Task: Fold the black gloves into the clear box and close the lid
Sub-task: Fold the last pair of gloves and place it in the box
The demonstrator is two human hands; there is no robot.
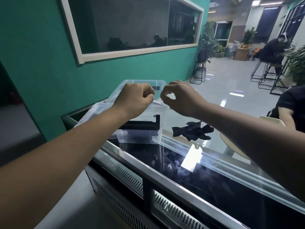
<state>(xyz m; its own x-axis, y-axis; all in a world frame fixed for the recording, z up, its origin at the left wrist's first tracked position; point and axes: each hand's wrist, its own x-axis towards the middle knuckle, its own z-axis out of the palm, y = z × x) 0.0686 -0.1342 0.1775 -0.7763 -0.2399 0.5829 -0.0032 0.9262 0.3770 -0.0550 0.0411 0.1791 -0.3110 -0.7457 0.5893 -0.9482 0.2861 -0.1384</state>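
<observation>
A clear plastic box (140, 133) stands on the glass top of a display counter (206, 164). Its clear lid (132, 86) is tilted up toward the far side. My left hand (135, 100) and my right hand (179, 98) are both above the box, close together, and each pinches the near edge of the lid between thumb and fingers. The black gloves (193, 131) lie crumpled in a heap on the glass, just right of the box and under my right forearm. A dark shape shows through the box wall.
A teal wall (41, 63) with a framed window stands right behind the counter. The counter's metal edge and vent grille (148, 187) run diagonally below. A person in black (292, 109) sits at the right. Stools, plants and other people are far off on the shiny floor.
</observation>
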